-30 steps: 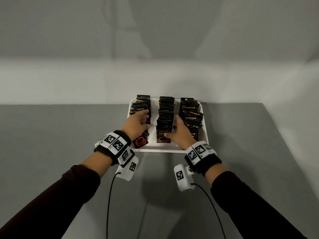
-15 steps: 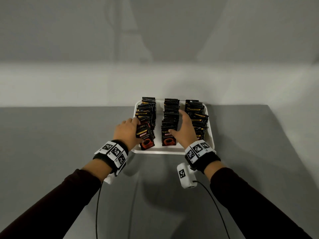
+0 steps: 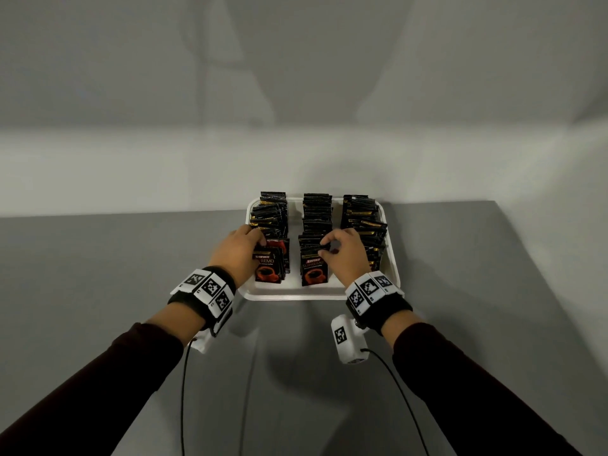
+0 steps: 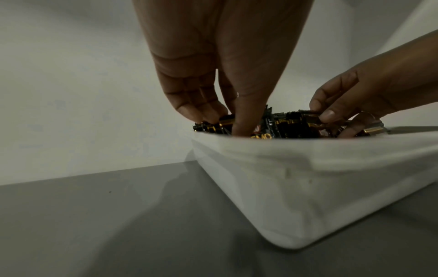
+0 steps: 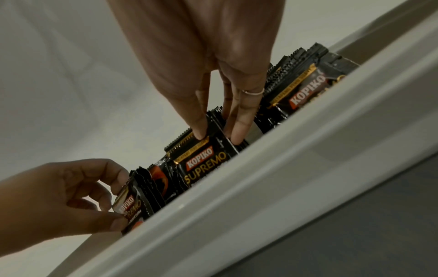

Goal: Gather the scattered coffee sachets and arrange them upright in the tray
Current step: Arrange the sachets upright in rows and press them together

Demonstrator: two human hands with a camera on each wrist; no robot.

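Coffee sachets [image 3: 316, 222] stand upright in three rows inside a white tray [image 3: 316, 293] on the grey table [image 3: 98, 274], directly ahead of both wrists. At the near end of the left row, the left hand [image 3: 237, 250] pinches the front sachet [image 3: 270, 265] between thumb and curled fingers. To its right, the right hand [image 3: 345, 255] has its fingers on the top edges of the middle row, its thumb on the front packet [image 5: 203, 163] and two fingers reaching down beside it, so it grips the near sachets of that row. The third row [image 3: 362, 225] stands just beyond the right hand's knuckles. Both wrists wear black bands with checkered tags [image 3: 207, 287], and cables trail back over the table
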